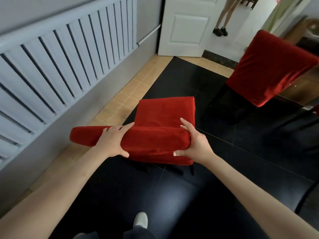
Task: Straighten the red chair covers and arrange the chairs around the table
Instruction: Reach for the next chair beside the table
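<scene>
— Radiator (57, 54) is being passed along the left wall, and the near chair (155, 135) is being held beside it on the dark floor (241, 135).

— Its backrest top is being gripped by the left hand (112, 142), fingers curled over; its corner is being pinched by the right hand (195, 144).

— Second chair (269, 69) is being seen rightward, against the table (309, 80).

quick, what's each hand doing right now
Left hand: grips the top of the near chair's backrest.
Right hand: grips the backrest's right end.

Radiator (57, 54) left of near chair (165, 114)
</scene>
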Demonstrator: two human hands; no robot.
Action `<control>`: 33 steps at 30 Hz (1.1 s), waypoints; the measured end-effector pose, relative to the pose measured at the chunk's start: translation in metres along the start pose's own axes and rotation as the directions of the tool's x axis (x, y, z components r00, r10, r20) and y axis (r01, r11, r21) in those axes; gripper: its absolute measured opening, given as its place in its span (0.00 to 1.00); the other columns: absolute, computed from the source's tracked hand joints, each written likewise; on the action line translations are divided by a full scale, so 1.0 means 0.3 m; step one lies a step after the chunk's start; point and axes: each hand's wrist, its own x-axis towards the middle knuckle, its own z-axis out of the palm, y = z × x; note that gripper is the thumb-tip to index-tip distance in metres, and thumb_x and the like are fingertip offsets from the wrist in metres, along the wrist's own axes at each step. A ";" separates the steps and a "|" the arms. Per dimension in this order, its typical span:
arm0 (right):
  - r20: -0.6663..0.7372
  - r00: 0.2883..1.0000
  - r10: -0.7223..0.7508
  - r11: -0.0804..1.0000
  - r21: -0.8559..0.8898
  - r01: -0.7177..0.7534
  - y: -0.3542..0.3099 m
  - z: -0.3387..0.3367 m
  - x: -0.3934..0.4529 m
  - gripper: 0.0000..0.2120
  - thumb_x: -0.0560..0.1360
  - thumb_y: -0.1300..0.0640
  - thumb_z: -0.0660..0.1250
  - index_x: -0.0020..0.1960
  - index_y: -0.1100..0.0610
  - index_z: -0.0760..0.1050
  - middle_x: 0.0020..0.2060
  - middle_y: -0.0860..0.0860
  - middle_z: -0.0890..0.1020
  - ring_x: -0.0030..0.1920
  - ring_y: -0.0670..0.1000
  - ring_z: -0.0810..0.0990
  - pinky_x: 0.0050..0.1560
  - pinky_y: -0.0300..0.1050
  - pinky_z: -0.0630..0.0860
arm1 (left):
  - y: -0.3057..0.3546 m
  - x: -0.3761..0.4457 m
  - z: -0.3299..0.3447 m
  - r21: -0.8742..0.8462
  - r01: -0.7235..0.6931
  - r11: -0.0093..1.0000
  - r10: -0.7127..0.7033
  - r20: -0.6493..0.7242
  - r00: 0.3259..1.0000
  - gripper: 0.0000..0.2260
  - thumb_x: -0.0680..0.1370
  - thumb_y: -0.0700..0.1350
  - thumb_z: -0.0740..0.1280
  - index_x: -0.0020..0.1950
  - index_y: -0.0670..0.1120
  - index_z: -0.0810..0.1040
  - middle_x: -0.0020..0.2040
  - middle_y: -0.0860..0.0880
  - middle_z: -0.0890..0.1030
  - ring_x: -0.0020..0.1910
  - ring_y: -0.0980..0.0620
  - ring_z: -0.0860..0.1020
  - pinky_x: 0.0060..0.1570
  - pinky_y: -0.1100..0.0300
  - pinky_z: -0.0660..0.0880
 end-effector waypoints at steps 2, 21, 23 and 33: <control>-0.025 1.000 0.017 1.000 -0.021 -0.018 0.004 -0.022 -0.027 0.60 0.54 0.48 0.84 0.76 0.40 0.53 0.68 0.49 0.73 0.69 0.47 0.69 0.69 0.47 0.67 | -0.032 -0.001 0.004 0.001 0.040 0.999 -0.040 -0.009 0.999 0.52 0.60 0.61 0.78 0.77 0.55 0.55 0.70 0.51 0.70 0.69 0.48 0.68 0.69 0.43 0.62; -0.130 0.951 0.281 0.951 -0.092 -0.294 0.213 -0.111 -0.214 0.49 0.54 0.47 0.84 0.71 0.45 0.68 0.64 0.47 0.73 0.65 0.52 0.70 0.66 0.50 0.69 | 0.206 0.137 -0.009 0.172 -0.162 0.972 0.156 0.046 0.987 0.40 0.58 0.70 0.74 0.66 0.57 0.70 0.57 0.53 0.78 0.54 0.50 0.77 0.54 0.53 0.74; -0.139 0.937 0.321 0.942 -0.057 -0.332 0.240 -0.073 -0.260 0.47 0.54 0.47 0.84 0.70 0.47 0.70 0.63 0.47 0.73 0.64 0.51 0.71 0.66 0.47 0.68 | 0.231 0.142 -0.007 0.209 -0.185 0.960 0.177 0.056 0.983 0.40 0.58 0.69 0.74 0.66 0.57 0.70 0.57 0.53 0.78 0.54 0.50 0.77 0.56 0.53 0.72; -0.177 0.897 0.405 0.910 -0.019 -0.414 0.288 0.040 -0.352 0.45 0.54 0.45 0.83 0.68 0.51 0.72 0.62 0.50 0.75 0.64 0.53 0.72 0.66 0.50 0.70 | 0.295 0.147 0.011 0.308 -0.191 0.932 0.161 0.122 0.979 0.37 0.60 0.66 0.76 0.65 0.57 0.70 0.57 0.52 0.77 0.57 0.49 0.76 0.62 0.47 0.68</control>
